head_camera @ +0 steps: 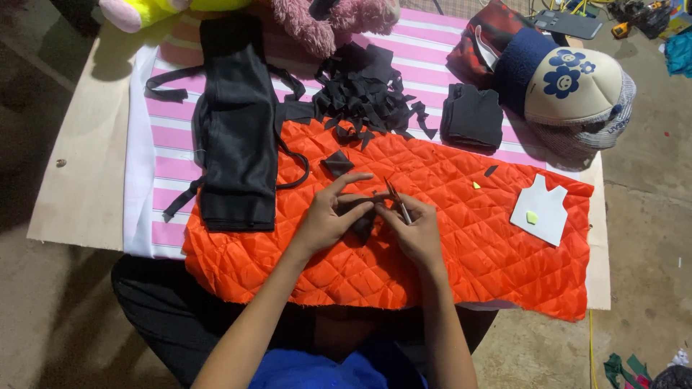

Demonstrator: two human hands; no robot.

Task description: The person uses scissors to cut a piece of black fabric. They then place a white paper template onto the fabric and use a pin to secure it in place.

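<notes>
At frame centre, over the orange quilt (447, 238) serving as a work mat on the tabletop (79, 173), the left hand (328, 216) is pinching a black scrap (362, 222) steady while the right hand (414, 230), grip closed on small scissors (398, 202), is trimming it.

Screens: one flat dark grey slab (567, 24), rectangular, at the far edge of the desk (79, 180), top right, lying tilted; looks like a tablet or phone, face dark, too small to tell which

Packages, labels, signs: none made out; the small items in the top right corner are too blurred to tell
</notes>
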